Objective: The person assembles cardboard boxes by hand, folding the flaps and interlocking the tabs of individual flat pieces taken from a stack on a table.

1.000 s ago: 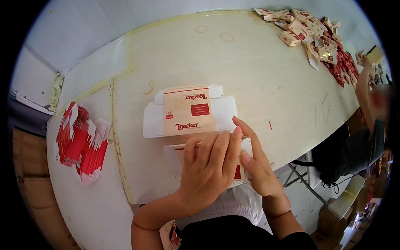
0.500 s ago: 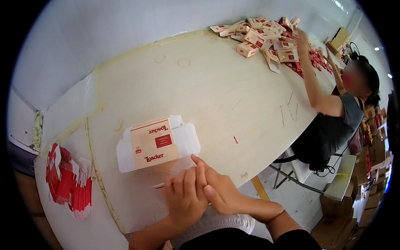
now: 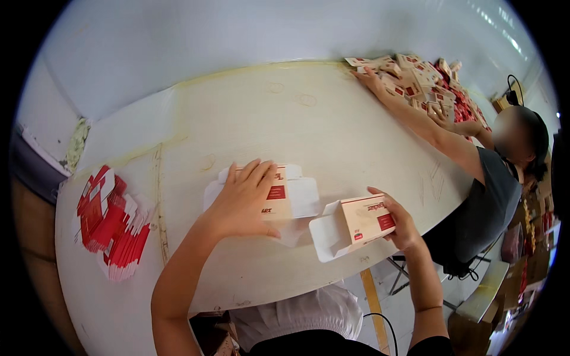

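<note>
My left hand (image 3: 244, 199) lies with its fingers stretched out over a flattened cream carton (image 3: 306, 197) on the table. The white side flaps and part of a red panel show around the hand. To the right, my right hand (image 3: 405, 224) grips a second cream carton (image 3: 366, 218), thumb on top and fingers along its right end. That carton is folded out into a box shape, and its white end flap hangs open toward the left. It is held above the table's near edge.
Red-and-white folded cartons (image 3: 113, 228) lie stacked at the left of the pale table (image 3: 249, 130). Many cream boxes (image 3: 415, 77) and red wrapped pieces (image 3: 466, 104) are heaped at the far right. A co-worker (image 3: 493, 172) sits at the right, both arms stretched to that heap.
My hands, close together before, have parted: the left onto the flattened carton, the right off to the right with the opened carton. The co-worker's raised arm has come down to the heap's left end.
</note>
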A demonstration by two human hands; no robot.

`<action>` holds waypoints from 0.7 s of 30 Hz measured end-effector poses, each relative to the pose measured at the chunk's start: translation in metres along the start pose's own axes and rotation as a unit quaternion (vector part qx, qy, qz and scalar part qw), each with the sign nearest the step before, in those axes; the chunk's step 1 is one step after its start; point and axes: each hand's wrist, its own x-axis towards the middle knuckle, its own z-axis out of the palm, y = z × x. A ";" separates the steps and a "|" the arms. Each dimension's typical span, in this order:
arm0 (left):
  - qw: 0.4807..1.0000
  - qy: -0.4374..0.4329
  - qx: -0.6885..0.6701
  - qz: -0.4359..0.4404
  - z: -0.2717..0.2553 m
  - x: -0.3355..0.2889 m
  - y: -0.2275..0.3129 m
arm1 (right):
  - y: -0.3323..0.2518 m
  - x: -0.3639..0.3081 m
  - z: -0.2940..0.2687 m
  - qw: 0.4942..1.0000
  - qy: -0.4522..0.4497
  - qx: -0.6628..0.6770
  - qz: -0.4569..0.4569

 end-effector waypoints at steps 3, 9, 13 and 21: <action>0.999 0.001 -0.028 0.016 -0.006 0.008 -0.003 | -0.005 0.023 -0.037 0.986 0.130 0.098 0.020; 1.000 -0.010 -0.015 0.012 -0.012 0.013 -0.008 | -0.140 0.088 -0.122 0.909 0.001 0.335 -0.249; 0.999 -0.037 -0.015 0.002 -0.017 0.014 -0.010 | -0.130 0.095 -0.098 0.963 0.123 0.148 -0.187; 1.000 -0.010 -0.021 -0.016 -0.016 0.008 -0.013 | -0.015 0.040 0.037 0.927 -0.096 -0.291 -0.217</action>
